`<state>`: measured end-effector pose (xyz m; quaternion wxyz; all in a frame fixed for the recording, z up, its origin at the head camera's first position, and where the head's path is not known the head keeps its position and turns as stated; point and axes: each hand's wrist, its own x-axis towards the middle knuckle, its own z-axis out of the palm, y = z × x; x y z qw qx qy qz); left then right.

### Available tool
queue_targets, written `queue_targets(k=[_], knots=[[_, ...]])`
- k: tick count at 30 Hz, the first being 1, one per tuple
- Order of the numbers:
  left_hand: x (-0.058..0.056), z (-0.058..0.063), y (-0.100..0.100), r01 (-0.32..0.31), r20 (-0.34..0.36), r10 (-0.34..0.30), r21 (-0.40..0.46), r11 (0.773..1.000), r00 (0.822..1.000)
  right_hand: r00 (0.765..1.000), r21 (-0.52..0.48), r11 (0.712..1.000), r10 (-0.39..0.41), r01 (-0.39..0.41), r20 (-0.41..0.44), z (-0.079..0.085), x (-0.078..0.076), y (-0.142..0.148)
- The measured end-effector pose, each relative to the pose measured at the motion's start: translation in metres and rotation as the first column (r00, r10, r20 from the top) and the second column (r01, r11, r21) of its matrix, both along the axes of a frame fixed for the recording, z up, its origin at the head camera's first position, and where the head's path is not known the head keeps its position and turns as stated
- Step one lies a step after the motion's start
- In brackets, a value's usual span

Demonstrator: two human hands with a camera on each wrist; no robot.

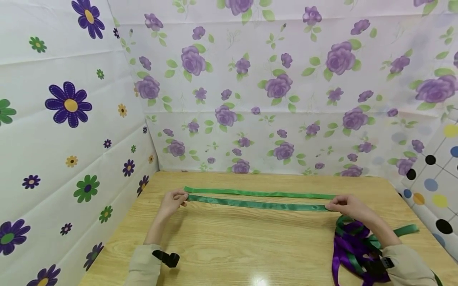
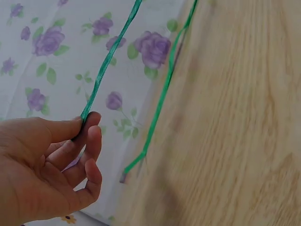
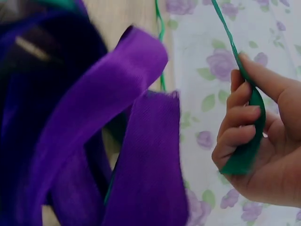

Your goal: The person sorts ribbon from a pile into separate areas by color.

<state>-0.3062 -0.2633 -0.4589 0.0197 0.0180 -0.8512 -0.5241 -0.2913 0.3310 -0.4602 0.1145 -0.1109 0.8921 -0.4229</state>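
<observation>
The dark ribbon [image 1: 256, 204] extends left to right above the table [image 1: 222, 246]. The left hand [image 1: 173, 201] pinches its left end; the right hand [image 1: 348, 207] grips its right end. A bright ribbon [image 1: 257, 193] lies just beyond, roughly parallel. A purple and green pile [image 1: 345, 244] occupies the near right.

can't read any text, labels, brands, numbers or signs in any of the three views tbh. closest thing is a small pale patch on the black wrist strap [image 1: 387, 262] by the right sleeve [image 1: 411, 265], and it's way too small to tell if that's lettering or not.
</observation>
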Motion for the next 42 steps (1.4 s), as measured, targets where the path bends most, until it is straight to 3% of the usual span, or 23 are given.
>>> queue_targets(k=[8, 15, 27, 34, 42], knots=[[-0.009, -0.011, -0.005, -0.015, 0.005, 0.015, 0.012, 1.000, 1.000, 0.994, 0.040, 0.994, -0.099, 0.097, 0.051, -0.011, -0.004, 0.013], [-0.017, -0.019, -0.007, -0.064, 0.050, 0.065, -0.028, 0.998, 0.997, 0.989, 0.021, 0.992, -0.125, 0.123, 0.077, -0.013, -0.011, 0.022], [-0.034, -0.036, -0.009, -0.092, 0.077, 0.093, -0.018, 0.996, 0.993, 0.976, -0.029, 0.985, -0.163, 0.169, 0.145, -0.025, -0.023, 0.035], [-0.039, -0.039, -0.005, -0.137, 0.061, 0.139, -0.041, 0.990, 0.988, 0.967, -0.016, 0.976, -0.213, 0.218, 0.142, -0.033, -0.031, 0.040], [-0.046, -0.041, 0.002, -0.201, 0.044, 0.205, -0.079, 0.976, 0.978, 0.947, -0.070, 0.952, -0.287, 0.299, 0.142, -0.042, -0.035, 0.038]])
